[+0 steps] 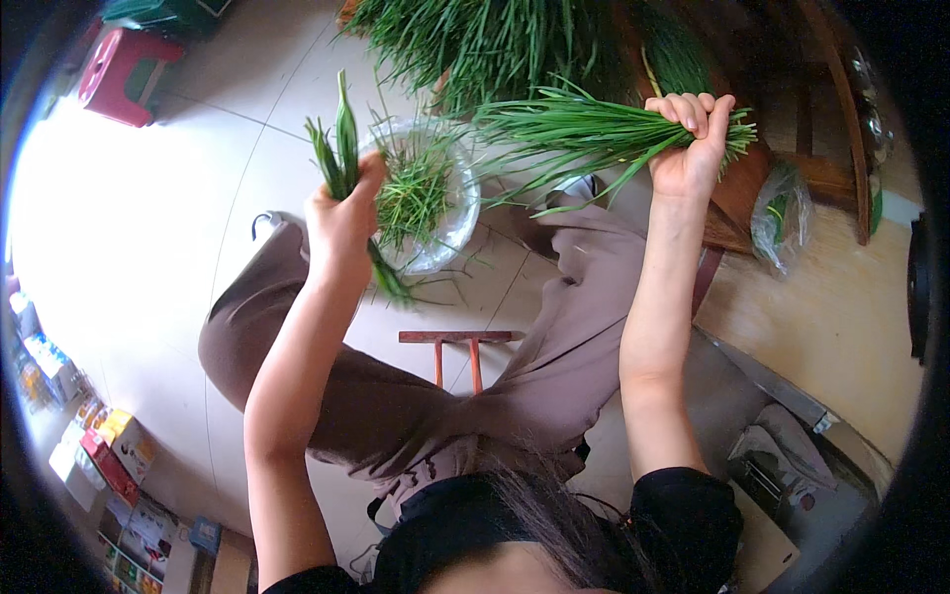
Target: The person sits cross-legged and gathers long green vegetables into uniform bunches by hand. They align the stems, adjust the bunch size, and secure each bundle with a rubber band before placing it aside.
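My right hand [686, 145] grips a thick bunch of long green leaves, likely garlic chives [586, 137], near the pale cut ends; the leaf tips point left. In my left hand [345, 211] is a smaller bundle of green leaves [338, 160], sticking out above and below the fist, its lower end blurred. Beside that hand, a round basin with a clear plastic lining [464, 223] stands on the floor and holds loose green and yellowish trimmings [415, 193]. A large heap of the same leaves [482, 44] lies beyond the basin.
Scattered leaf bits lie on the tiles near the basin. A red wooden stool [460, 338] shows between my legs. A pink plastic stool [122, 78] stands at the upper left. At right are wooden furniture and a clear plastic bag [783, 219]; boxes [111, 460] stand at lower left.
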Action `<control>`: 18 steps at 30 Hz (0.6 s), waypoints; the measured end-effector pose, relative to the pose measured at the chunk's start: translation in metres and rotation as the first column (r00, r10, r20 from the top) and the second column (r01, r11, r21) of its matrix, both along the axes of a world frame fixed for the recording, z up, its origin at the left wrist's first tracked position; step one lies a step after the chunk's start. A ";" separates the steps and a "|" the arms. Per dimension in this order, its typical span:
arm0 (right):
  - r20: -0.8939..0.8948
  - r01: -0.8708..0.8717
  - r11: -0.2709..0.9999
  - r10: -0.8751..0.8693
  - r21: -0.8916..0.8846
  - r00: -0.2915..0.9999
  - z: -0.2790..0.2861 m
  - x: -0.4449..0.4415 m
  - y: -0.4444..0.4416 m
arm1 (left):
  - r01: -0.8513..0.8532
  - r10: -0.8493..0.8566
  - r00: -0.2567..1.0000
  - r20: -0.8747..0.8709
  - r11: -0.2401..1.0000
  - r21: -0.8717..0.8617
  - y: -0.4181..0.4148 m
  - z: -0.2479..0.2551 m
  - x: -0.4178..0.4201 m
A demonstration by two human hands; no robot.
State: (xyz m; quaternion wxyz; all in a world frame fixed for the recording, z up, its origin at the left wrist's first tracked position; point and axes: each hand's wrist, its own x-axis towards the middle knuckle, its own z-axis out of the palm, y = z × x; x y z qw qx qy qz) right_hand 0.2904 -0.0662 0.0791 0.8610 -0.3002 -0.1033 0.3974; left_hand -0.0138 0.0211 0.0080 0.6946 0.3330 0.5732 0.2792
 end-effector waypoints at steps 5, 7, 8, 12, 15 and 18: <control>-0.137 -0.092 0.969 0.126 0.227 0.983 0.002 0.034 -0.019 | 0.100 -0.097 0.992 -0.084 0.994 0.039 -0.007 -0.003 -0.006; -0.154 -0.090 0.966 0.130 0.241 0.980 0.001 0.037 -0.023 | 0.133 -0.122 0.984 -0.130 0.988 0.080 -0.010 -0.003 -0.008; -0.167 -0.105 0.956 0.154 0.273 0.974 0.000 0.038 -0.024 | 0.149 -0.135 0.982 -0.133 0.984 0.101 -0.010 -0.002 -0.009; -0.148 -0.103 0.959 0.146 0.265 0.978 0.001 0.038 -0.024 | 0.158 -0.156 0.981 -0.114 0.987 0.007 -0.007 -0.010 -0.009; -0.149 -0.128 0.950 0.177 0.286 0.973 0.001 0.034 -0.022 | 0.189 -0.193 0.980 0.044 0.978 0.088 -0.014 -0.009 -0.002; -0.147 -0.137 0.951 0.182 0.277 0.972 0.000 0.031 -0.018 | 0.237 -0.245 0.968 0.052 0.962 0.133 -0.015 -0.011 0.004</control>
